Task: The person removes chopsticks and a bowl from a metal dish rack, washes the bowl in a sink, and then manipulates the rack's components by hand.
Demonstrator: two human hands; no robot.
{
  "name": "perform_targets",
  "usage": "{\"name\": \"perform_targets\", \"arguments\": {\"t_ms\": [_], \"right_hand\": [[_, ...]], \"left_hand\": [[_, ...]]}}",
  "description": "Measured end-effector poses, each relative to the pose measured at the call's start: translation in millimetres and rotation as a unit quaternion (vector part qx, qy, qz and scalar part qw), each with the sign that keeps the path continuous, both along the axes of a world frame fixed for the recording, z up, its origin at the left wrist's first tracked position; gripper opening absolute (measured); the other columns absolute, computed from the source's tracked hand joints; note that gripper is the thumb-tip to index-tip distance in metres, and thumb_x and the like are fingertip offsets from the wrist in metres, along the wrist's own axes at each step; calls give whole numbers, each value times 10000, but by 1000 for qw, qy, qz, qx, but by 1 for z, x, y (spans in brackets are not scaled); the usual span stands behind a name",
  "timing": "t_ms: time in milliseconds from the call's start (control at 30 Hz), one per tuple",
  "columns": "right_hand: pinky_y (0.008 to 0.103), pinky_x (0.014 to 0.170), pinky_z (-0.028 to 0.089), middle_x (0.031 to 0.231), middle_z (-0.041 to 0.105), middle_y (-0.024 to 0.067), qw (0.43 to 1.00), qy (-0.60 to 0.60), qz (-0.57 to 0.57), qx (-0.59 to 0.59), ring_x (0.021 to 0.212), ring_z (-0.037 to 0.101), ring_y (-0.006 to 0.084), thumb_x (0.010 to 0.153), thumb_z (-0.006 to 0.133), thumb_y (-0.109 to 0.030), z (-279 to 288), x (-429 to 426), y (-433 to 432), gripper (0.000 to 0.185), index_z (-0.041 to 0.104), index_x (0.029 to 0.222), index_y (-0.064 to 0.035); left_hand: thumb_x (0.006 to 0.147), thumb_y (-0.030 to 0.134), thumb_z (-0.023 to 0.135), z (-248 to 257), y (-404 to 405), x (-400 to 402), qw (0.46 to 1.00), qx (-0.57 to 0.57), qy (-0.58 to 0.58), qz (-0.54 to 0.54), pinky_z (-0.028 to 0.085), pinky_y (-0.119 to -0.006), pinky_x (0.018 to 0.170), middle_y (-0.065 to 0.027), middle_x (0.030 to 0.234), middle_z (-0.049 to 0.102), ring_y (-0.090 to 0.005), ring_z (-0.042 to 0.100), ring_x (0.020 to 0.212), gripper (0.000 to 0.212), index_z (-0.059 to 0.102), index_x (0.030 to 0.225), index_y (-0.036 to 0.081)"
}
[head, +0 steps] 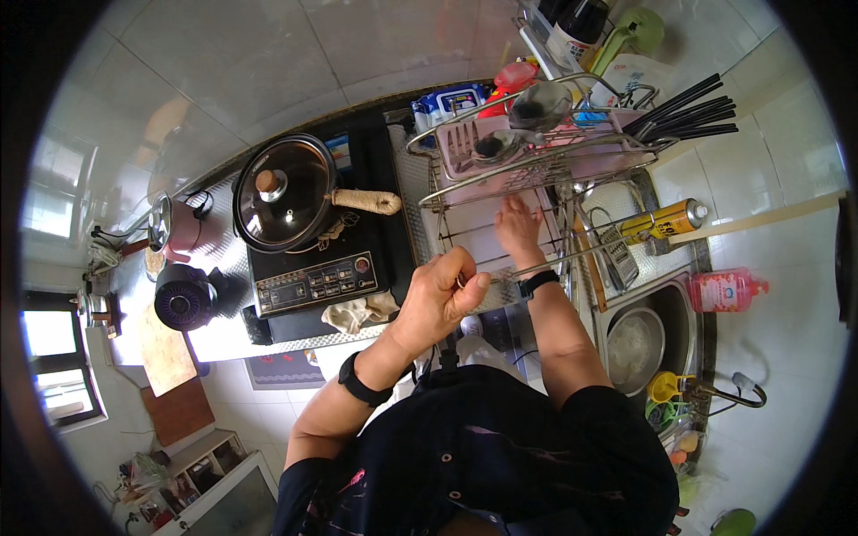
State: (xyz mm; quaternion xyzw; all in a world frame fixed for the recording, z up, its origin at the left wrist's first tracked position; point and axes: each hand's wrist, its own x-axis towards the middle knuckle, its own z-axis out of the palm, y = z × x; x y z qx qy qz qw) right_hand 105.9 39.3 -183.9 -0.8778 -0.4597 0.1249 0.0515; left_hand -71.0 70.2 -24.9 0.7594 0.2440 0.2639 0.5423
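My left hand [439, 291] is closed around the front rail of a metal wire dish rack [482, 196], at its near left corner. My right hand [519, 228] reaches into the lower level with the fingers spread, over or on a pale pink drip tray [469, 224]; whether it touches the tray I cannot tell. Part of its fingertips is under the upper tier. Up there sit a pink slotted basket [459, 144], a ladle [539, 107] and a smaller spoon-like utensil [496, 147]. Black chopsticks [694, 110] stick out at the rack's right end.
Left of the rack, a lidded pan [285, 194] stands on a black induction cooker [369, 234], its rope-wrapped handle [365, 201] pointing toward the rack. A cloth [358, 313] lies at the cooker's front edge. To the right are a grater [620, 258], a spray can [663, 221] and a sink [680, 301] holding a metal bowl [633, 345].
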Motion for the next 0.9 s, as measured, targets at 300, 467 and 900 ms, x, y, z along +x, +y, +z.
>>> {"name": "perform_targets", "arguments": {"t_ms": [300, 467, 900], "right_hand": [[435, 909, 170, 1201, 342, 120, 998, -35, 31, 49, 1124, 289, 218, 768, 368, -284, -1, 5, -1, 447, 380, 1113, 0], [421, 899, 176, 1173, 355, 148, 995, -35, -93, -4, 1149, 238, 232, 764, 379, -294, -5, 1, 11, 443, 397, 1080, 17], [429, 790, 258, 1089, 430, 138, 997, -57, -38, 31, 1057, 325, 230, 751, 386, -265, -4, -3, 11, 361, 499, 937, 23]], "left_hand": [[748, 232, 525, -1, 2, 0, 1000, 7, -8, 5, 351, -288, 453, -80, 516, 419, -216, 417, 474, 258, 405, 644, 29], [749, 231, 526, -2, -1, 1, 1000, 0, -12, 11, 348, -284, 450, -81, 519, 417, -208, 410, 471, 258, 405, 644, 28], [756, 224, 518, 0, -2, 1, 1000, 1, -21, 20, 346, -269, 437, -78, 513, 409, -184, 402, 456, 255, 408, 645, 22]]}}
